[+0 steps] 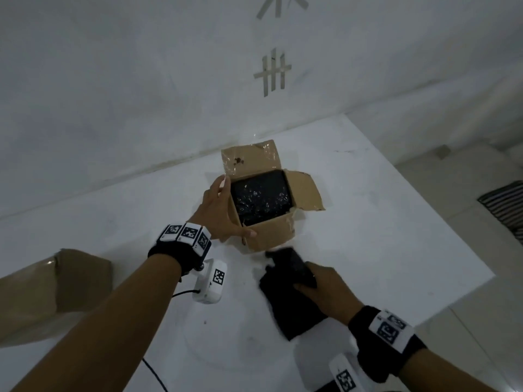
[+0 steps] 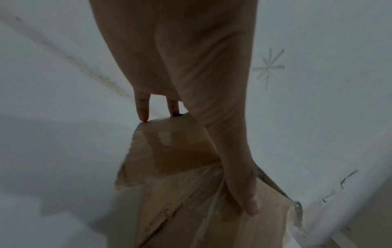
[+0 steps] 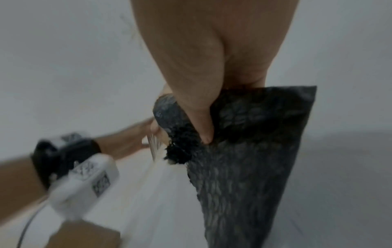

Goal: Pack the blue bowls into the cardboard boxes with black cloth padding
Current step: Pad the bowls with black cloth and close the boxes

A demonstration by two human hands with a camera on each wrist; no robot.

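Note:
An open cardboard box [image 1: 271,230] stands mid-table, its flaps spread and black padding [image 1: 260,198] lining its inside. My left hand [image 1: 219,210] holds the box's left side, fingers along the rim and thumb on the front wall [image 2: 250,206]. In front of the box my right hand [image 1: 317,281] pinches a black cloth [image 1: 294,304] that hangs down over the table; the wrist view shows the thumb [image 3: 203,124] pressed into the textured cloth [image 3: 250,151]. No blue bowl is in view.
A second cardboard box [image 1: 48,290] sits at the left near my left forearm. The white table [image 1: 382,236] ends at the right, with floor and a striped mat [image 1: 506,205] beyond. A wall with tape marks [image 1: 273,70] rises behind the table.

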